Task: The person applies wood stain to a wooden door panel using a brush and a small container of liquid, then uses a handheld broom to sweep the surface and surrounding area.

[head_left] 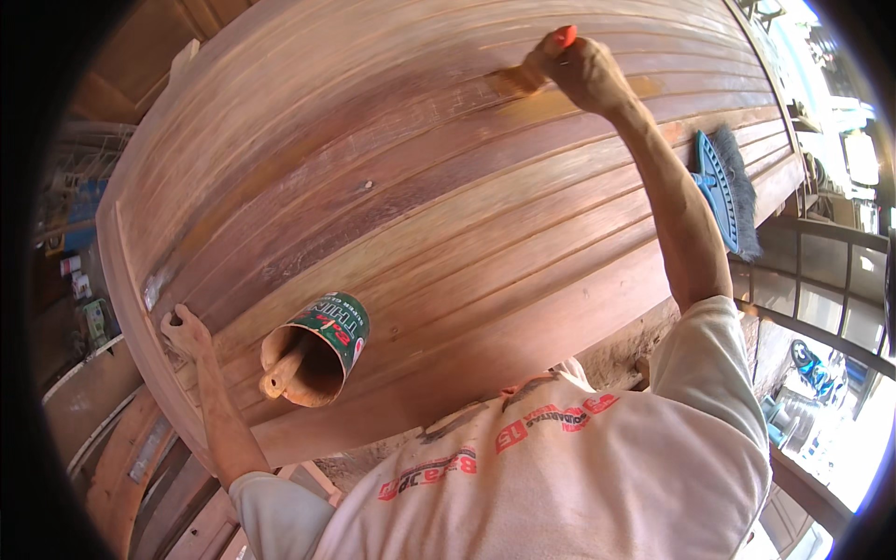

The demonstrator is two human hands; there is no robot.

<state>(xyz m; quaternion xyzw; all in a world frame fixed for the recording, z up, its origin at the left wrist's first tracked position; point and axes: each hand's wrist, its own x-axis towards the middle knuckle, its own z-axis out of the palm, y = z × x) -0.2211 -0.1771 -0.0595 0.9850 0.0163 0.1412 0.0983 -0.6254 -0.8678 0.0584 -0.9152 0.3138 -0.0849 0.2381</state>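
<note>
A large panel of reddish wooden boards lies before me, with grooves between the boards. At its far side my right hand is closed around a paintbrush with an orange handle end. The bristles meet the wood beside a wet, yellow-brown patch. My left hand rests on the panel's left end, thumb and fingers apart, with nothing visible in it. Between my arms, nearer to me, is a green open can, its mouth turned toward me. A wooden handle with a hole sticks out of it.
A blue brush head with grey bristles lies on the panel's right side, near my right forearm. A small pale speck sits mid-panel. Curved wooden pieces are at the lower left. A framed lattice stands at the right.
</note>
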